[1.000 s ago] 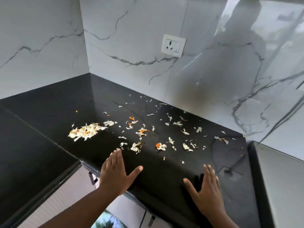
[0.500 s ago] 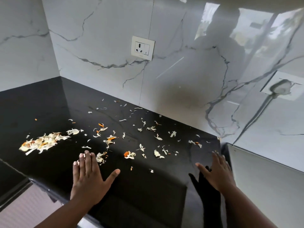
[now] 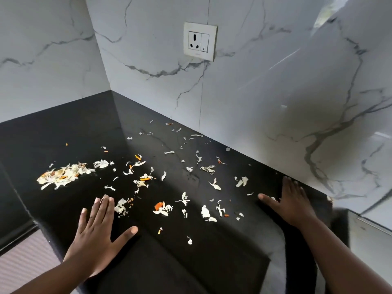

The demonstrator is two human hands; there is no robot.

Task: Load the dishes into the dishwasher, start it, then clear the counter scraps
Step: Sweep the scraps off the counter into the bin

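Pressing flat on the black counter (image 3: 63, 132), our left hand (image 3: 96, 236) sits near the front edge with fingers straight and close together, thumb splayed out to the right; nothing pinched or held; its fingertips (image 3: 105, 199) touch the nearest bits of the scraps (image 3: 163, 209). Our right hand (image 3: 290, 203) lies toward the counter's right edge, just beside the back wall, fingers straight and spread, thumb pointing left; it holds nothing either (whether the palm is fully down we cannot tell). We see the scraps strewn across the counter between the two hands and on back toward the wall: pale papery peelings with a few orange bits; a denser pile (image 3: 61, 176) sits toward the left side, well apart from our right hand, while thinner flecks run up toward the back corner. Behind, white marble-look wall tiles (image 3: 275, 92) meet in that corner; a white socket plate (image 3: 200, 41) is mounted on the back wall above the scraps.
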